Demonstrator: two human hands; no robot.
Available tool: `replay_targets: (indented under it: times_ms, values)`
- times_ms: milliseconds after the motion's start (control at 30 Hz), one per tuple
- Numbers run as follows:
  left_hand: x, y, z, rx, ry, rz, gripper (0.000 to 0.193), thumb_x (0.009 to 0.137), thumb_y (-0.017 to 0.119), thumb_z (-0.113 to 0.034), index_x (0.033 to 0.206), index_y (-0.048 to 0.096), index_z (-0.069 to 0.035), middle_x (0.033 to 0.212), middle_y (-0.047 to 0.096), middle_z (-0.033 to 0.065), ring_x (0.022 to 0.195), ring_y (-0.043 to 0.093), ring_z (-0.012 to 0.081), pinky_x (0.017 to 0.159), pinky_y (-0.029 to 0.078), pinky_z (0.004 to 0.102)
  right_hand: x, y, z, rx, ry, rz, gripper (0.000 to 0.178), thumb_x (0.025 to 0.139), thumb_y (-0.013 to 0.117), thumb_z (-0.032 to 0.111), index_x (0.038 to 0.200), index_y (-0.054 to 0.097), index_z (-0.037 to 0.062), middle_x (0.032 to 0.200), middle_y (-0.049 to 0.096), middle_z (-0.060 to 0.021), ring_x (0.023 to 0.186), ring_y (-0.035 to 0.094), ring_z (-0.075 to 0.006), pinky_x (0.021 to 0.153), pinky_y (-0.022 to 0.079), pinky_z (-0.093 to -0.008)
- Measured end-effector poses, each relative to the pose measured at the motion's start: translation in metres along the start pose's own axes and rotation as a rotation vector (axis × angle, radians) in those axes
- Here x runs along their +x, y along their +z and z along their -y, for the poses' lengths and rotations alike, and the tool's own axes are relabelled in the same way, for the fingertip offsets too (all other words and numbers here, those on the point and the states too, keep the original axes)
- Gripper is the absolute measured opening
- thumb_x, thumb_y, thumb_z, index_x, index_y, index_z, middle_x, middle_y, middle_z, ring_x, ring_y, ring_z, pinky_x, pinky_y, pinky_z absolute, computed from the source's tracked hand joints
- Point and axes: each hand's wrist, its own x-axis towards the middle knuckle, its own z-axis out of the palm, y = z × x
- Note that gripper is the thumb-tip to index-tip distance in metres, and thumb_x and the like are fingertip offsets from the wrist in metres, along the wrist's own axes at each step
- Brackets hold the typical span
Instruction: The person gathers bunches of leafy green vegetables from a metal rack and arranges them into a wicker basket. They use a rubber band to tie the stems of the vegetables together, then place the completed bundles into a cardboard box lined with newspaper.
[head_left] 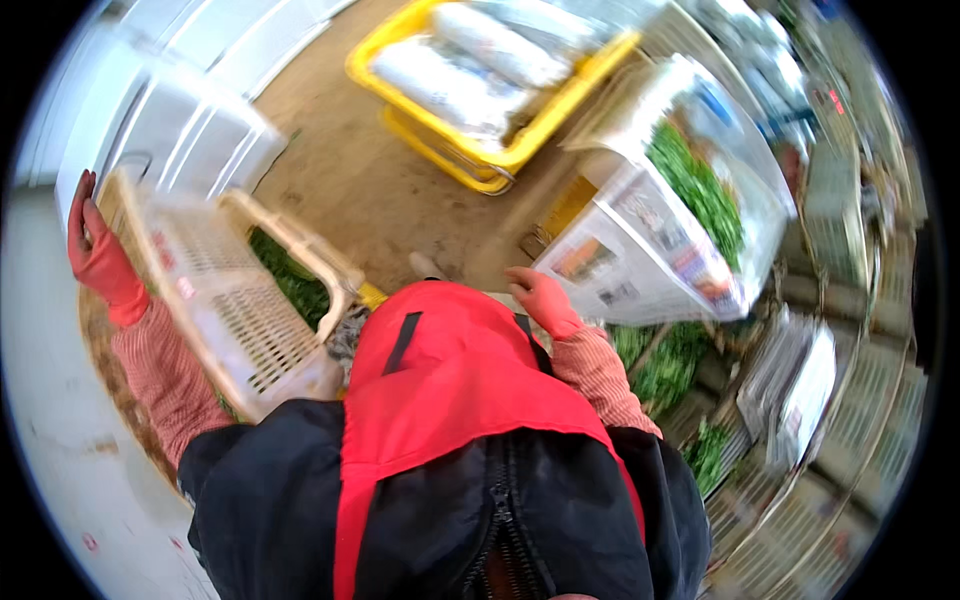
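Observation:
My left hand [105, 265], in a pinkish-red glove, is at the outer left end of a beige slatted plastic crate [235, 330]. Its fingers stretch upward and apart; whether the palm touches the crate I cannot tell. Green leafy vegetables [290, 280] show inside this crate, which appears tilted. My right hand [545, 300], gloved alike, hangs just right of my red apron [450, 350], fingers loosely extended with nothing visible in them. Nearest to it stands a newspaper-lined crate [610, 265] with leafy greens [700, 190] under clear plastic.
A yellow crate [440, 150] with white wrapped bundles [500, 45] stands ahead on the brown floor [330, 140]. White boxes [200, 130] are at the left. Stacked slatted crates [840, 215] line the right, with a stack of papers [790, 390] and more greens [670, 370].

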Motion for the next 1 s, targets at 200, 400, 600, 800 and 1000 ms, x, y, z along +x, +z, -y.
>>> replay_targets:
  times_ms: [200,400,600,800,1000]
  values:
    - [-0.094,0.047,-0.194,-0.125,0.423,0.995,0.041,0.082,0.063,-0.007,0.122,0.056,-0.006,0.119,0.060,0.0131,0.110,0.055,0.0303,0.096,0.041,0.0350,-0.189,-0.010,-0.079,0.087,0.104,-0.134,0.035,0.082,0.059,0.019,0.115,0.061,0.0066,0.103,0.065,-0.0179,0.095,0.063,-0.0327,0.082,0.049,-0.0377]
    - [-0.276,0.090,-0.319,-0.478,0.698,1.522,0.045,0.084,0.061,-0.022,0.124,0.053,-0.005,0.119,0.058,0.0176,0.110,0.055,0.0341,0.095,0.042,0.0395,-0.332,0.011,-0.178,0.136,0.247,-0.539,0.035,0.083,0.059,0.016,0.116,0.060,0.0056,0.103,0.067,-0.0155,0.094,0.065,-0.0273,0.081,0.050,-0.0334]
    - [-0.412,0.099,-0.473,-0.887,0.497,1.750,0.043,0.085,0.061,-0.019,0.125,0.053,-0.005,0.122,0.058,0.0152,0.113,0.054,0.0299,0.096,0.042,0.0365,-0.434,0.035,-0.232,0.351,0.455,-0.795,0.034,0.083,0.060,0.015,0.116,0.061,0.0078,0.099,0.068,-0.0134,0.092,0.065,-0.0244,0.079,0.050,-0.0318]
    - [-0.481,0.092,-0.586,-0.921,0.672,1.901,0.038,0.086,0.058,-0.020,0.121,0.057,-0.008,0.112,0.062,0.0162,0.099,0.060,0.0279,0.081,0.050,0.0334,-0.485,0.041,-0.223,0.596,0.504,-0.938,0.033,0.083,0.058,0.023,0.114,0.062,0.0115,0.100,0.067,-0.0149,0.090,0.063,-0.0309,0.079,0.049,-0.0363]
    - [-0.549,0.107,-0.685,-1.124,0.849,1.980,0.034,0.086,0.057,-0.016,0.118,0.058,-0.003,0.115,0.062,0.0153,0.106,0.059,0.0295,0.090,0.045,0.0349,-0.568,-0.002,-0.237,0.772,0.608,-1.376,0.027,0.085,0.060,0.009,0.112,0.064,0.0064,0.095,0.067,-0.0054,0.085,0.061,-0.0127,0.075,0.047,-0.0263]
